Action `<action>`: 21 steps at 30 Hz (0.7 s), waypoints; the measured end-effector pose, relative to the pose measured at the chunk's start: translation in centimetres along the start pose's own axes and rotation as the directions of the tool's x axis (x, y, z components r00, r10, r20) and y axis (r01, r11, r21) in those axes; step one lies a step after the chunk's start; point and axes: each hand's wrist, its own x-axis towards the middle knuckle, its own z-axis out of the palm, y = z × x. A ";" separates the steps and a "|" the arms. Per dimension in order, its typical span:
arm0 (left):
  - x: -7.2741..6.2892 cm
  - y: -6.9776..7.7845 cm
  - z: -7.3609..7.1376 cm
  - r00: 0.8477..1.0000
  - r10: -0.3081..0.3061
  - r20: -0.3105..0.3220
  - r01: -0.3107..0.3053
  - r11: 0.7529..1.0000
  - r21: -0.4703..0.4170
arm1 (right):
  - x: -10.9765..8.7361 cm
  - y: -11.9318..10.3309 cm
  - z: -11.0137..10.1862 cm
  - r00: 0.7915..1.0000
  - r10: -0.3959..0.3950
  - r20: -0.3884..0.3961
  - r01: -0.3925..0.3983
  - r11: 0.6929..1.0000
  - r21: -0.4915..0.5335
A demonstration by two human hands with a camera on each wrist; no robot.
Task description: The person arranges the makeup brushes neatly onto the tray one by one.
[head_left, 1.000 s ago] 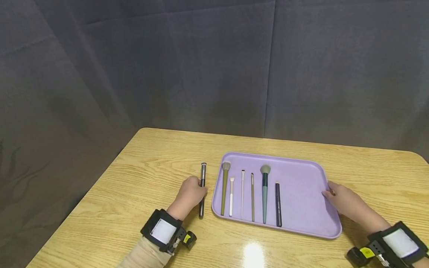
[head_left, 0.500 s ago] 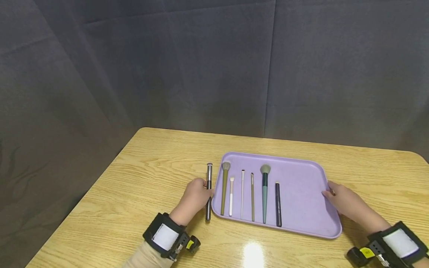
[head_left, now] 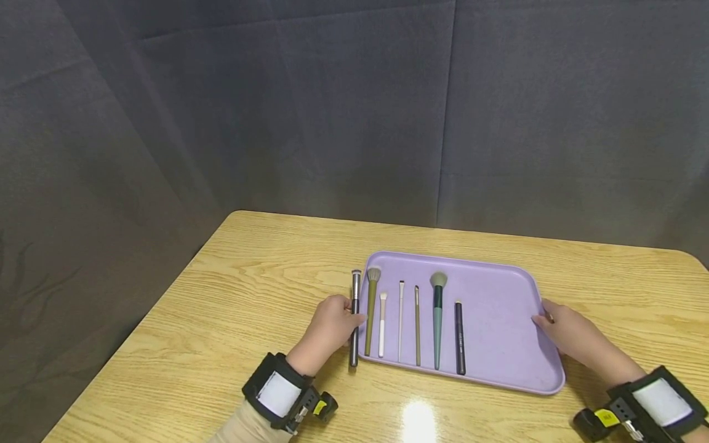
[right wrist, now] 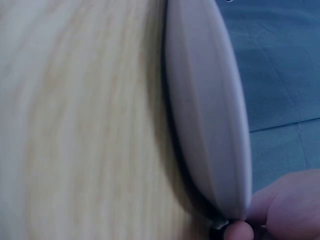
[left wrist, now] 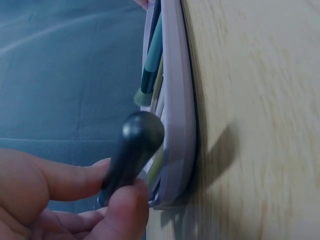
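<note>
In the head view my left hand [head_left: 331, 323] pinches a black makeup brush [head_left: 356, 286] with a silver ferrule between thumb and fingers. The brush overlaps the left rim of a lilac tray [head_left: 498, 326]; its rounded handle end [left wrist: 142, 131] faces the left wrist camera, above the table. My right hand [head_left: 573, 335] grips the tray's right rim, thumb on top and the other fingers mostly hidden beneath. Several makeup brushes lie side by side in the tray, among them an olive one [head_left: 371, 314], a teal one [head_left: 437, 326] and a short black one [head_left: 460, 338].
The tray rests on a wood-grain table [head_left: 266, 264]. Behind the table hangs a dark grey cloth [head_left: 332, 123]. Each wrist carries a black strap with a small camera. A bright light reflection lies on the wood in front of the tray.
My left hand has carried the black makeup brush rightwards, from the bare table beside the tray to the tray's left rim. The right hand and the tray have stayed put.
</note>
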 end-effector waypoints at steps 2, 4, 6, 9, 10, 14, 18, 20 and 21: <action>0.0 0.1 0.1 1.000 0.003 0.003 -0.003 1.000 -0.007 | 0.0 0.0 0.0 1.000 0.001 0.004 -0.001 1.000 -0.001; -0.1 0.2 0.2 1.000 0.006 0.007 -0.006 1.000 -0.015 | -0.1 0.0 0.0 1.000 0.002 0.004 -0.002 1.000 -0.003; -0.1 0.3 0.3 1.000 0.011 0.011 -0.011 1.000 -0.023 | -0.1 0.0 0.0 1.000 0.000 0.003 0.000 1.000 -0.003; -0.1 0.3 0.5 1.000 0.018 0.018 -0.017 0.999 -0.040 | -0.2 -0.1 0.0 1.000 0.000 -0.001 0.000 1.000 -0.002; -0.1 0.4 0.6 1.000 0.021 0.019 -0.020 0.999 -0.042 | -0.2 -0.2 0.0 1.000 0.000 0.000 0.000 1.000 -0.002; -0.2 0.6 0.9 0.999 0.023 0.027 -0.021 0.998 -0.053 | -0.1 -0.2 -0.1 1.000 -0.005 -0.006 0.005 1.000 -0.014; -0.1 0.7 1.1 0.999 0.024 0.030 -0.022 0.998 -0.054 | 0.0 -0.3 -0.2 1.000 -0.007 -0.012 0.007 1.000 -0.024; -0.1 0.6 1.3 0.999 0.026 0.031 -0.024 0.998 -0.053 | 0.0 -0.3 -0.2 1.000 -0.005 -0.011 0.005 1.000 -0.022; -0.1 0.6 1.4 0.999 0.029 0.031 -0.028 0.998 -0.053 | 0.0 -0.3 -0.2 1.000 -0.004 -0.010 0.004 1.000 -0.023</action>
